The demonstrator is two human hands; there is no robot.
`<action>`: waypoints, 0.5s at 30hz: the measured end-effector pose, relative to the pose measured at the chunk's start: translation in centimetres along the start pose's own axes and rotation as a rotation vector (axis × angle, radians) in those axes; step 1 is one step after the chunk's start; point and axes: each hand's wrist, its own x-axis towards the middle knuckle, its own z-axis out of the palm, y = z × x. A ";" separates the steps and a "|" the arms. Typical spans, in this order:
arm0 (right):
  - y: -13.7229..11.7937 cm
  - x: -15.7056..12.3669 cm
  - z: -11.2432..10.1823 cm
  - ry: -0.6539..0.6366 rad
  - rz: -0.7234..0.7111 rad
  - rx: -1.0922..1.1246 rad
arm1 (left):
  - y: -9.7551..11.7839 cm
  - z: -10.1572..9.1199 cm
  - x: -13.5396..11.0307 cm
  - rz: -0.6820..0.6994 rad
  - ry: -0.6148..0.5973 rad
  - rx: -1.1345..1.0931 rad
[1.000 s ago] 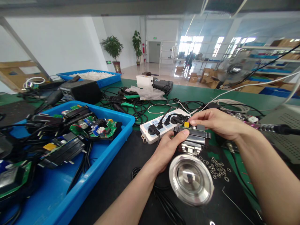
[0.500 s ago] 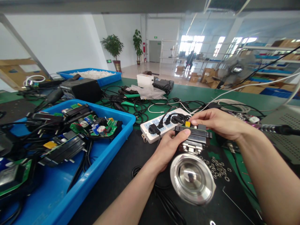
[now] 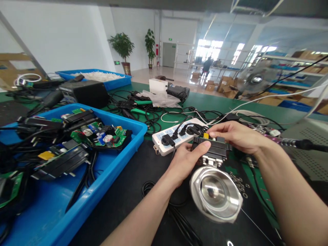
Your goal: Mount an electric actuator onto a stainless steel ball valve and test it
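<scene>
My left hand (image 3: 186,163) grips the left side of a black device (image 3: 214,148) that sits on a shiny round metal housing (image 3: 216,193); its thumb lies on the black top. My right hand (image 3: 237,135) comes in from the right and pinches the far top edge of that black part, by a small yellow piece (image 3: 205,136). The metal housing rests on a black mat, its polished dished face turned toward me.
A white power strip (image 3: 170,140) with black plugs lies just behind the hands. A blue bin (image 3: 120,171) of circuit boards and black parts fills the left. Small washers (image 3: 239,182) are scattered right of the housing. Cables cross the green table; a fan (image 3: 255,80) stands far right.
The view has shifted a little; the metal housing now faces slightly more to the right. Both hands keep the same hold on the black device.
</scene>
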 end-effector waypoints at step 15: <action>-2.4 -1.9 -0.5 0.034 -0.131 -0.279 | 1.3 0.2 -1.1 0.052 -0.129 -0.017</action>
